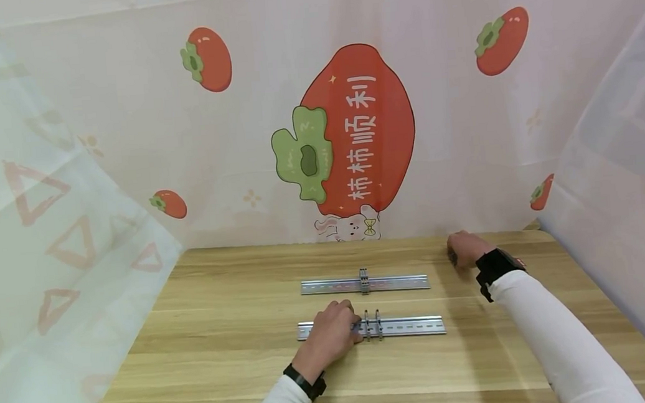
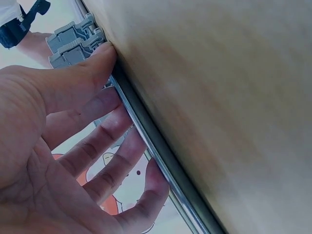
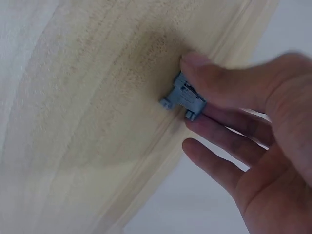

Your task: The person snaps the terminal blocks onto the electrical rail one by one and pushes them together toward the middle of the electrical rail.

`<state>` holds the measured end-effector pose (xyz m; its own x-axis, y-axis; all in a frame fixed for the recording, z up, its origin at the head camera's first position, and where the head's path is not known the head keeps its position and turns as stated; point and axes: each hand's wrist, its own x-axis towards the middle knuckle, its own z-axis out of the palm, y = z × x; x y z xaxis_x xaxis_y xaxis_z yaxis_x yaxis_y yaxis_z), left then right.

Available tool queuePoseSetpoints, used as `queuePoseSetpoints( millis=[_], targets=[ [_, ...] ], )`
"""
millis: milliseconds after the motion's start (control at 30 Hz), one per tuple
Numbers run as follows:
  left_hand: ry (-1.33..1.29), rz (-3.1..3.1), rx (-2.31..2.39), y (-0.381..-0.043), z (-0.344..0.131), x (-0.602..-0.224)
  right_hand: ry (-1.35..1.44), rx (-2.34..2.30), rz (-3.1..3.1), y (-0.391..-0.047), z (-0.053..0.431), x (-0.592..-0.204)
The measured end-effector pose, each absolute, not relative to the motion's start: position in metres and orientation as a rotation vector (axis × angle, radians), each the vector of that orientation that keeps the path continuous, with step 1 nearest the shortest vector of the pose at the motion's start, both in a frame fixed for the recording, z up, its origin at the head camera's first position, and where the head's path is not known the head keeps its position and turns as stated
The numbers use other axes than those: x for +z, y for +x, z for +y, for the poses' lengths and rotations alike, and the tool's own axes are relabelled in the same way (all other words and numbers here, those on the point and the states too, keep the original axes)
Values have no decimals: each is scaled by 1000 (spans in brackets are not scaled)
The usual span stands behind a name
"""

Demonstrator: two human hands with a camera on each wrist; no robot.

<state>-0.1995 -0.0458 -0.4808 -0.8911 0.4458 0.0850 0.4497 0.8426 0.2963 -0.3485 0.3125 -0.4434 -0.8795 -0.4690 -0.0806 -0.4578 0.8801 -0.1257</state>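
Observation:
Two slotted metal DIN rails lie one behind the other on the table. My left hand [image 1: 330,333] grips the near DIN rail [image 1: 415,326] left of its middle, thumb on one edge and fingers along the other. Just right of that hand, two thin grey terminal blocks [image 1: 378,325] stand upright on the rail, slightly apart; they also show as grey blocks [image 2: 70,52] beside the thumb in the left wrist view. At the table's back right, my right hand [image 1: 469,250] pinches a loose grey terminal block [image 3: 189,99] between thumb and fingers, close above the wood.
Behind the near rail lies the far DIN rail [image 1: 328,286], with a tight cluster of grey terminal blocks [image 1: 364,280] at its middle. The wooden table [image 1: 214,334] ends at a printed curtain [image 1: 239,138] at the back, with more curtains on both sides.

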Motion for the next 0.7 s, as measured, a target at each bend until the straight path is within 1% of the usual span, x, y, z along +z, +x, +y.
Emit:
queuePoseSetpoints(
  millis=[100,333,467,567,700],
  targets=[
    [-735,-3002,-488,-200,-45,-481,-732,-178,2943,-345,312,-441],
    [-737,-3007,-478,-200,-44,-480,-622,-189,2911,-343,314,-441],
    [-734,-3004,-452,-199,-45,-480,-704,-233,2927,-340,316,-437],
    [-736,-3001,-448,-198,-46,-481,-790,-379,2933,-333,307,-427],
    [-743,-2999,-460,-199,-46,-480,-819,-761,2881,-313,289,-416]
  ],
)
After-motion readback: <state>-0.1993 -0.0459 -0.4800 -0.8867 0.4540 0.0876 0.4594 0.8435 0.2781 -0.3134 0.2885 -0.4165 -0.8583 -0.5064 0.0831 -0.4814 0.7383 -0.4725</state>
